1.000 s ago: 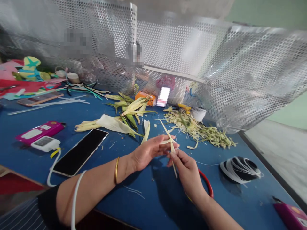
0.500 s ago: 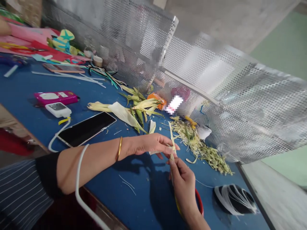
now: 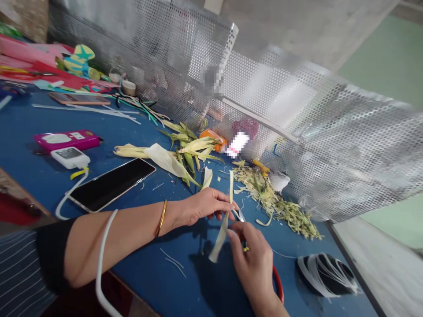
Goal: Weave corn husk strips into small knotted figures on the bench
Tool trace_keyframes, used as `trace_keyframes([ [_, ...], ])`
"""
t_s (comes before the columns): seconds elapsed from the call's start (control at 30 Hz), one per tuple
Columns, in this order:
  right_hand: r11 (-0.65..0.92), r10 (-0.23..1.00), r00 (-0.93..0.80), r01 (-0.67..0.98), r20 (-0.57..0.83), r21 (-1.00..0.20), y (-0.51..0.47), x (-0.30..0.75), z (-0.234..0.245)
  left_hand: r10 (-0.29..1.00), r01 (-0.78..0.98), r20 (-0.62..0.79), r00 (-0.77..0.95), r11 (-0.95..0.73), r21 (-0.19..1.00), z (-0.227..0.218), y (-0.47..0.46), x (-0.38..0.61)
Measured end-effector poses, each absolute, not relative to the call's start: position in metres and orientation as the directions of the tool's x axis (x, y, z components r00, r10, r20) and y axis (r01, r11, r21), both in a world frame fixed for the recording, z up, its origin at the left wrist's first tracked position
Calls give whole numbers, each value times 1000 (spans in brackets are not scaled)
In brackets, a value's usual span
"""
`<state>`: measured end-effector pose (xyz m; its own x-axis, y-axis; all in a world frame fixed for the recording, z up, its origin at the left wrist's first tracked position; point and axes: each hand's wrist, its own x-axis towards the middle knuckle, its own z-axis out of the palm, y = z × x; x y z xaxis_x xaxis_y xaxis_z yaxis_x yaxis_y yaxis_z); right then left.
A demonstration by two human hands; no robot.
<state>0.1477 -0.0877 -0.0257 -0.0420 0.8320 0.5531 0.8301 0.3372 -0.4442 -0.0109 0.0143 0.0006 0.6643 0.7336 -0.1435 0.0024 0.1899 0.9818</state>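
Note:
My left hand (image 3: 211, 204), with a gold bangle on its wrist, pinches a pale corn husk strip (image 3: 220, 237). One end of the strip stands up above the fingers and a wider end hangs down over the table. In my right hand (image 3: 253, 259) is a pair of scissors (image 3: 278, 284) with a red handle; some yellow shows between the fingers. The scissors' blade tip sticks out beyond my right fingers, close to the strip by my left fingertips. My right palm hides most of the scissors.
Corn husks (image 3: 168, 160) lie beyond my left hand, with shredded husk bits (image 3: 274, 198) to the right. A black phone (image 3: 114, 185) and a white corded device (image 3: 70, 157) are at left. A spool of white thread (image 3: 325, 275) stands at right, a perforated metal screen (image 3: 264, 97) behind.
My right hand has let go of the strip and turned, and the scissors' blade now points at it. The strip's lower end hangs free to the left. The view has shifted slightly.

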Motion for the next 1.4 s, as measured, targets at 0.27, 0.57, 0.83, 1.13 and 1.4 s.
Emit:
trace_keyframes([
  [0.27, -2, 964, 262, 209, 54, -978, -75, 155, -13, 406, 272, -284, 869, 88, 958, 1, -6, -10],
  [0.57, 309, 696, 179, 800, 695, -515, -91, 150, -10, 663, 155, -268, 699, 226, 962, -13, -2, -1],
  [0.83, 439, 600, -304, 899, 740, 14, -92, 144, -10, 632, 22, -404, 661, 522, 853, 4, -8, 4],
  [1.13, 372, 583, -306, 924, 753, 88, -91, 143, -8, 592, -129, -325, 738, 596, 793, 1, -3, 1],
  [1.4, 446, 593, -474, 866, 651, 225, -93, 143, -11, 666, -182, -316, 676, 566, 804, 2, -6, 2],
])
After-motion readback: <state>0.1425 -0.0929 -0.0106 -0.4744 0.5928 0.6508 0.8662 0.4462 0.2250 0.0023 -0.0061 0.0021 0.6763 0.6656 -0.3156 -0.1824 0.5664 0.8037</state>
